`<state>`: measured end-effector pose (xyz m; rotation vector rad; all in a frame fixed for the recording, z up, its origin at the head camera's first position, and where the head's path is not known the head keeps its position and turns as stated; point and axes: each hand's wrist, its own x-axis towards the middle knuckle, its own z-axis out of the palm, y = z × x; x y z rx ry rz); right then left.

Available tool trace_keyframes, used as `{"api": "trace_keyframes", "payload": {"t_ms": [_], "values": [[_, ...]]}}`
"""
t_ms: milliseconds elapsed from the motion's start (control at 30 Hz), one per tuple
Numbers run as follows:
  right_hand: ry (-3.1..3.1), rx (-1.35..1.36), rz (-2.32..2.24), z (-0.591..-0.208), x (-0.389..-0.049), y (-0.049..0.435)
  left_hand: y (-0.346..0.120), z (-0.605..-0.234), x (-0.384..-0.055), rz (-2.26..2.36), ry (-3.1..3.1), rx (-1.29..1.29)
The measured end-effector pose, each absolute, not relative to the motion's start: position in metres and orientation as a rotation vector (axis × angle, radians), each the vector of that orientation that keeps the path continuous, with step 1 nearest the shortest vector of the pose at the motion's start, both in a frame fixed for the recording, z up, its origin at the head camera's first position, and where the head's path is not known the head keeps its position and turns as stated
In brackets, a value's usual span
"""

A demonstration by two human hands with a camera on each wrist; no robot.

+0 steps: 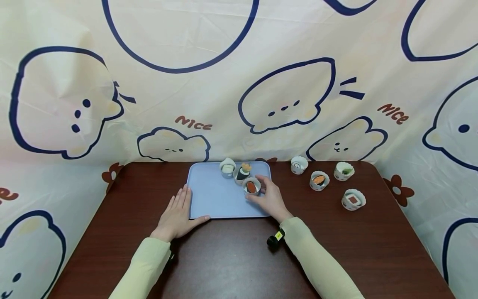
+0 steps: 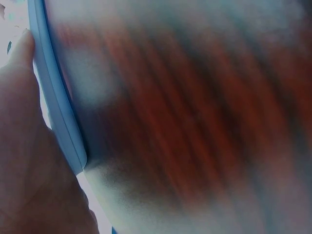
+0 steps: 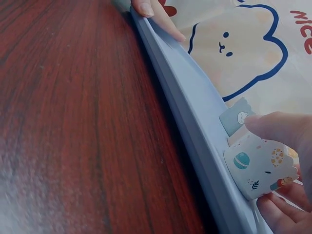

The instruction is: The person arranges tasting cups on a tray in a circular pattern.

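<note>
A light blue tray (image 1: 216, 203) lies at the back of the brown table. My left hand (image 1: 177, 218) rests against its left front corner, fingers straight and thumb along the front edge; the left wrist view shows this hand (image 2: 29, 146) beside the tray rim (image 2: 63, 107). With thumb and fingers, my right hand (image 1: 270, 200) grips a patterned paper cup (image 3: 258, 165) on the tray's right part, holding a sushi piece (image 1: 251, 187) with an orange-red top. Close behind it are a cup with a dark-wrapped roll (image 1: 243, 172) and a cup with white food (image 1: 228, 168).
Right of the tray stand several more paper cups: one with a white roll (image 1: 299, 165), one with an orange-topped piece (image 1: 319, 180), one with green food (image 1: 344, 171), one with a white-and-brown square (image 1: 353, 200). A cartoon-printed cloth (image 1: 224, 95) hangs behind the table.
</note>
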<state>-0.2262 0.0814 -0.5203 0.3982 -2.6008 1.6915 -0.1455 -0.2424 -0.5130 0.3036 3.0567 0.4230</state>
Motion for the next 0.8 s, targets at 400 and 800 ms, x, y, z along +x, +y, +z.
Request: {"api": "trace_keyframes", "payload": {"t_ms": [400, 800], "values": [[-2.615, 0.38, 1.719, -0.519, -0.2241, 0.081, -0.2415, -0.513, -0.1445, 0.467, 3.07, 0.312], [-2.599, 0.403, 1.761, -0.5216, -0.2231, 0.0804, -0.2402, -0.5103, -0.1426, 0.462, 3.075, 0.309]]}}
